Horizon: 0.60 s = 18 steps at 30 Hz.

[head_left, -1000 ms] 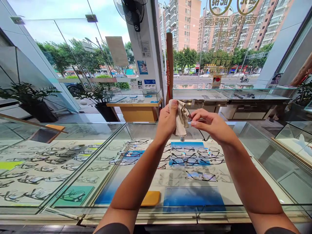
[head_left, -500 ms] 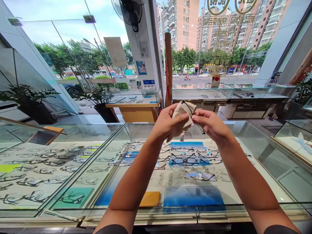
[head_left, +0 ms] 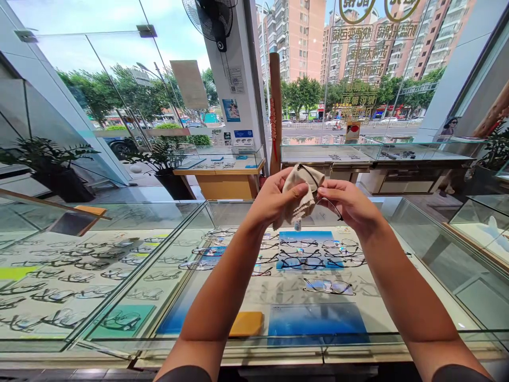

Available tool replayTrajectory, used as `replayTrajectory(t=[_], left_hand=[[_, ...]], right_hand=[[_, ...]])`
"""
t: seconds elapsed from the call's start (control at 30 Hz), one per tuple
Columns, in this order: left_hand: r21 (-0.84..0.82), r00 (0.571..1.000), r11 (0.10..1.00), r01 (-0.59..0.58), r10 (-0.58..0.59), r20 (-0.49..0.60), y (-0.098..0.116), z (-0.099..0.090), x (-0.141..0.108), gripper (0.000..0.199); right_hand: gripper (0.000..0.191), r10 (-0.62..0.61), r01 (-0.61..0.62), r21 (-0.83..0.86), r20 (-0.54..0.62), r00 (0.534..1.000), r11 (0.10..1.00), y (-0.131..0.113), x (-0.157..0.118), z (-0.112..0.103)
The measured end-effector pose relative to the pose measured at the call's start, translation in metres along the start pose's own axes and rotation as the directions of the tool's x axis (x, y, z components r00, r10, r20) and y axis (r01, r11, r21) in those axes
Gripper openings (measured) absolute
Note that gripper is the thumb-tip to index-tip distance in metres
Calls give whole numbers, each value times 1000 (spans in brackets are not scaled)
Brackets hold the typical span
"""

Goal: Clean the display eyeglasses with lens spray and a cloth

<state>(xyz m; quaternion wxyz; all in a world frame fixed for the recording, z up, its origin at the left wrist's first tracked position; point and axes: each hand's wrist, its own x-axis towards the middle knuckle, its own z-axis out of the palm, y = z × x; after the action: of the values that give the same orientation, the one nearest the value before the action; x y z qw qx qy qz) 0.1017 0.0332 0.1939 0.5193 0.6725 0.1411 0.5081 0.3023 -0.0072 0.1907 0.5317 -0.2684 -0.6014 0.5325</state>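
Observation:
Above the glass display case, my left hand (head_left: pixel 277 195) grips a beige cleaning cloth (head_left: pixel 299 183), its thumb pressed onto the folds. The cloth is wrapped around part of a pair of eyeglasses (head_left: pixel 333 208) with dark, thin temples. One temple shows along the top of the cloth, and another curves down under my right hand (head_left: pixel 345 197). The right thumb and fingers pinch the frame at the cloth's right edge. The lenses are mostly hidden by cloth and fingers.
Below my arms, a glass display case (head_left: pixel 397 297) holds rows of eyeglasses (head_left: pixel 302 262), blue cards (head_left: pixel 314 321) and an orange-yellow case (head_left: pixel 247 323). A tilted mirror (head_left: pixel 71 224) stands at left. Farther off are more showcases (head_left: pixel 226 185), potted plants (head_left: pixel 167 164) and a wooden post (head_left: pixel 275 111).
The cloth's lower edge has folded forward over the glasses. My right hand has shifted slightly right, and the lower temple has swung a little right with it.

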Motion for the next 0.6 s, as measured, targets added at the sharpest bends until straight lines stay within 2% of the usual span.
replayTrajectory(t=[0.03,0.1,0.23,0.27,0.33,0.43,0.53,0.6], left_hand=[[-1,1000,1000,-4,4,-2,-1,1,0,47],[29,995,998,-58,60,-82,-6,8,0,46],[140,939,973,-183,215,-267,-17,17,3,48],[139,937,973,-183,215,-275,-17,16,3,52],[104,958,985,-140,161,-236,-16,11,5,56],[43,976,996,-80,87,-202,-8,-3,7,55],[46,961,995,-90,99,-260,2,-17,6,46],[109,954,988,-106,132,-271,8,-23,4,38]], right_hand=[[31,19,-19,22,5,1000,1000,1,0,0],[31,39,-41,58,27,999,997,5,1,2],[33,26,-30,37,92,995,999,14,4,8],[33,19,-21,21,103,994,1000,15,4,8],[31,-6,6,-8,104,995,1000,13,3,5],[27,-31,33,-34,69,997,999,5,1,-5],[24,-33,33,-36,17,999,999,-5,-3,-13],[24,-37,36,-27,-5,999,999,-10,-6,-15]])
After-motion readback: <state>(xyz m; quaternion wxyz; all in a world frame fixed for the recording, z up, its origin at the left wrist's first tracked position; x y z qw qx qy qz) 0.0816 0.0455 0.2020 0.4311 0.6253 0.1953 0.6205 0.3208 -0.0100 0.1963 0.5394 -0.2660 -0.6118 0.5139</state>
